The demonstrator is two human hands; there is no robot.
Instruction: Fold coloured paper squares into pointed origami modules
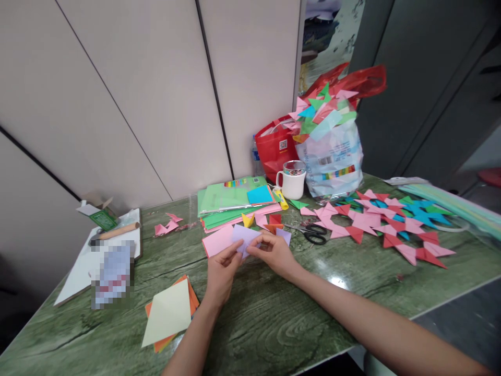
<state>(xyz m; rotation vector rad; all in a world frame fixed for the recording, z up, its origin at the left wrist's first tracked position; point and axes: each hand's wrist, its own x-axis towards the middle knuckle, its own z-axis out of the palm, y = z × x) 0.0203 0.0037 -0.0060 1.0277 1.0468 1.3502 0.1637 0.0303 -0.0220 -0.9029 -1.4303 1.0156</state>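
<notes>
Both hands meet over the middle of the green marbled table (274, 318). My left hand (221, 271) and my right hand (274, 253) pinch the same lilac sheet of paper (245, 237), fingers closed on its edges, holding it just above the tabletop. A pink sheet (217, 241) lies flat right behind it. A small lilac piece (284, 236) lies just past my right hand.
Stack of green paper (230, 201), white mug (293, 180), scissors (313, 232), folded paper stars (387, 224) spread at right. A plastic bag (332, 151) full of folded pieces stands at the wall. Yellow and orange sheets (170, 313) lie front left, beside a white board (84, 266).
</notes>
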